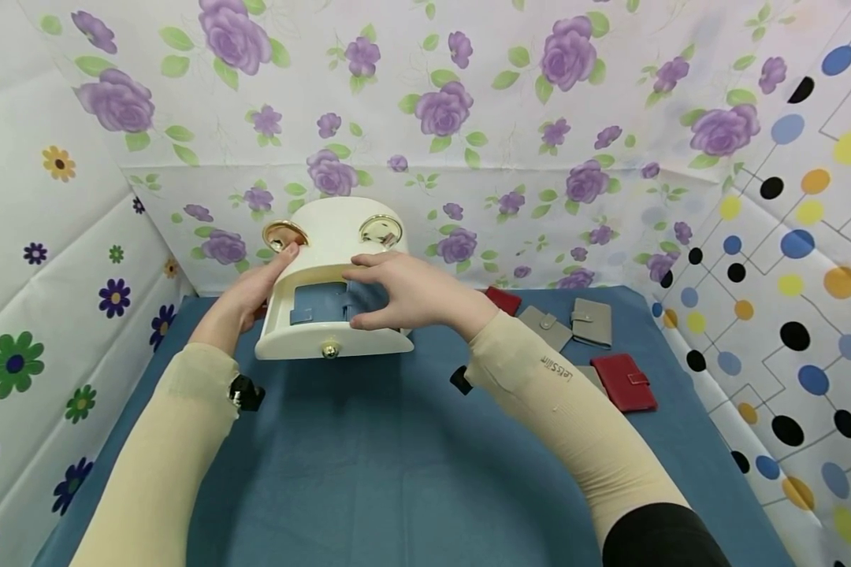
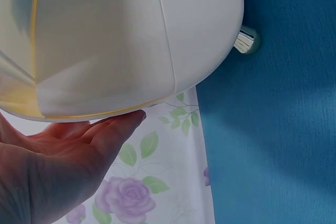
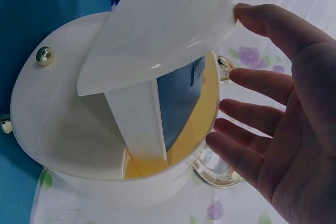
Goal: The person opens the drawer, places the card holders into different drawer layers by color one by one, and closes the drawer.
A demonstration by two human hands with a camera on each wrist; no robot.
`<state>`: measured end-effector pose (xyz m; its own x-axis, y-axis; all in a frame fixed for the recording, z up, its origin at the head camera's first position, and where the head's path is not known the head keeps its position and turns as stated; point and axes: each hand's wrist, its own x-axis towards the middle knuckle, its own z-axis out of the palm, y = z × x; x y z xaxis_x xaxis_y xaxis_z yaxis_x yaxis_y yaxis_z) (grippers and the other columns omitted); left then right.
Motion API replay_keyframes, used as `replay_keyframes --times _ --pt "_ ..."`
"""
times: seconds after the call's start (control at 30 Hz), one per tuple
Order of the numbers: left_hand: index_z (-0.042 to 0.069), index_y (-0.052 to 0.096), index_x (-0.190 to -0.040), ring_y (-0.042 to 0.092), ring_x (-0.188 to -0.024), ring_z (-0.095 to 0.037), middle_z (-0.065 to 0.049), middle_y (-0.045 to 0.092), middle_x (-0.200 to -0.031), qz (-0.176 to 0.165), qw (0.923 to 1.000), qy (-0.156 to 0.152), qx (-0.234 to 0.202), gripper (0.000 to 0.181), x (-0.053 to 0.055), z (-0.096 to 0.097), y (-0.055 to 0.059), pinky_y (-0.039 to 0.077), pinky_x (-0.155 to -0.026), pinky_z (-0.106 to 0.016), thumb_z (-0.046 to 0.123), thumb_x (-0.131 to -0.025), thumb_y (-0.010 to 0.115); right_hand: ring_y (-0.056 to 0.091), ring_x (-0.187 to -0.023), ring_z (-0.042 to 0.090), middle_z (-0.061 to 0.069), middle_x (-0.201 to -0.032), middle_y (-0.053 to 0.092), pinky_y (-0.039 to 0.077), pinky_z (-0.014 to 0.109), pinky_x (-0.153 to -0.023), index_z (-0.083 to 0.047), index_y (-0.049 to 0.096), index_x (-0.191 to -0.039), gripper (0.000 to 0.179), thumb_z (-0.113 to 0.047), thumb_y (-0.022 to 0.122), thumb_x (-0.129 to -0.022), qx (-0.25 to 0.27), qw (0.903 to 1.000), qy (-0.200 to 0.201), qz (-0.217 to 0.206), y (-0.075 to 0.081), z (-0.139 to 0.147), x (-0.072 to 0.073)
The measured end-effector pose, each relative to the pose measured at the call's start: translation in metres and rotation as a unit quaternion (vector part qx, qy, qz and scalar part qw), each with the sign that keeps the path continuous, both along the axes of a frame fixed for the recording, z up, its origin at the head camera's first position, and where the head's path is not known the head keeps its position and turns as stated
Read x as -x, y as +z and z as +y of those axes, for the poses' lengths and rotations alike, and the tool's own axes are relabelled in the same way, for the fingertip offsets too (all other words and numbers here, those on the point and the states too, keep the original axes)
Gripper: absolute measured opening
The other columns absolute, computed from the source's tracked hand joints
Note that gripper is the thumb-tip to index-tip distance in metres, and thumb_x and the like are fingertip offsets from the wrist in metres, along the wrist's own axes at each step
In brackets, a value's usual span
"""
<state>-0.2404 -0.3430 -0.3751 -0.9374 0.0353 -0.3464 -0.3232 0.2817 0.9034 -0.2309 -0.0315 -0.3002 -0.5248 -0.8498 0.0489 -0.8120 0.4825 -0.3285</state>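
Observation:
A cream-white rounded drawer box (image 1: pixel 340 228) stands at the back, with two gold rings on top. Its upper drawer (image 1: pixel 333 340) is pulled out, with a gold knob on its front. Inside lies a blue wallet (image 1: pixel 319 303) with a strap. Along the box's left side my left hand (image 1: pixel 244 295) lies with fingers extended against the wall, as the left wrist view also shows. My right hand (image 1: pixel 421 291) is at the right side, fingers spread. In the right wrist view its thumb (image 3: pixel 262 22) touches the edge of the drawer front; the other fingertips meet or nearly meet the box's rim.
To the right lie a red wallet (image 1: pixel 624 382), grey wallets (image 1: pixel 592 321) and another red wallet (image 1: pixel 503 299), partly behind my right arm. A blue cloth (image 1: pixel 369 457) covers the table. Flowered sheets (image 1: pixel 397 102) hang behind and left, a dotted one (image 1: pixel 794 260) right.

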Motion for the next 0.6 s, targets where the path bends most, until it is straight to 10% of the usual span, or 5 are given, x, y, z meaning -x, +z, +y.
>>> replay_keyframes --times 0.37,0.6 --pt "0.003 0.044 -0.156 0.075 -0.083 -0.014 0.004 0.072 -0.099 0.001 1.0000 -0.002 -0.002 0.103 0.001 0.000 0.000 0.063 -0.075 -0.036 0.086 -0.095 0.047 0.039 -0.155 0.026 0.010 -0.167 0.043 0.036 0.041 -0.123 -0.014 0.053 -0.159 0.074 -0.051 0.075 -0.100 0.018 0.9998 -0.005 0.009 -0.003 0.003 -0.001" --pt "0.001 0.043 -0.156 0.074 -0.082 -0.013 0.006 0.072 -0.097 -0.004 1.0000 -0.007 -0.006 0.098 -0.003 0.003 0.006 0.063 -0.074 -0.034 0.081 -0.100 0.044 0.050 -0.147 0.022 0.008 -0.159 0.055 0.044 0.041 -0.118 -0.016 0.062 -0.153 0.061 -0.043 0.076 -0.101 0.125 0.9916 -0.033 0.001 -0.017 0.011 -0.010"
